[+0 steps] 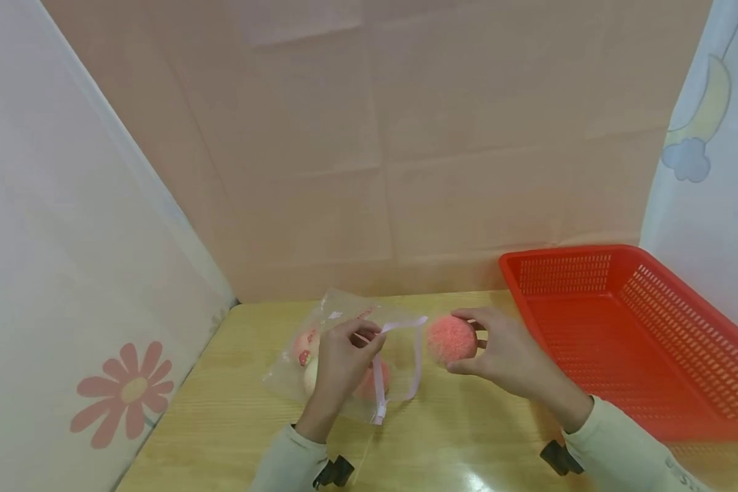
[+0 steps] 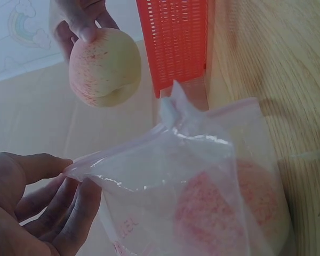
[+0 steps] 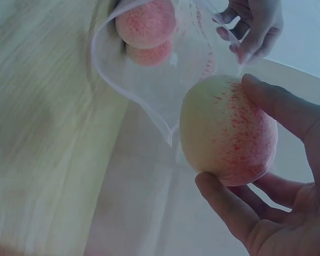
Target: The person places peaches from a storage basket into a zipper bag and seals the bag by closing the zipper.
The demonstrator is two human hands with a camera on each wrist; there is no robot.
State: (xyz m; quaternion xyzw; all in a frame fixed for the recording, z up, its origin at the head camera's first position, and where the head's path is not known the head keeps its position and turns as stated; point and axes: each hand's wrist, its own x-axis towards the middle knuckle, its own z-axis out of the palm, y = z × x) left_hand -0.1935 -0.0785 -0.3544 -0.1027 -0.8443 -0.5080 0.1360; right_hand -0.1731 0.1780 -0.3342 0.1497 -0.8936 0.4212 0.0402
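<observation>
My right hand [image 1: 510, 352] holds a pink and pale-yellow peach [image 1: 452, 339] between thumb and fingers, just right of the bag's mouth. In the right wrist view the peach [image 3: 229, 130] shows a red-speckled side, apart from the bag rim. A clear zip bag [image 1: 378, 386] with a pinkish zip edge lies on the table, its mouth spread toward the right. My left hand [image 1: 342, 362] pinches the upper edge of that mouth; thumb and fingertips meet on the bag rim [image 2: 133, 144] in the left wrist view. Several peaches [image 3: 146, 24] are inside the bag, partly hidden by my left hand.
A red perforated plastic basket [image 1: 519, 301] stands at the right of the wooden table [image 1: 221, 410], beside my right forearm. A tan cloth backdrop [image 1: 375, 171] rises behind the table. Printed white cloths [image 1: 98, 239] hang at both sides.
</observation>
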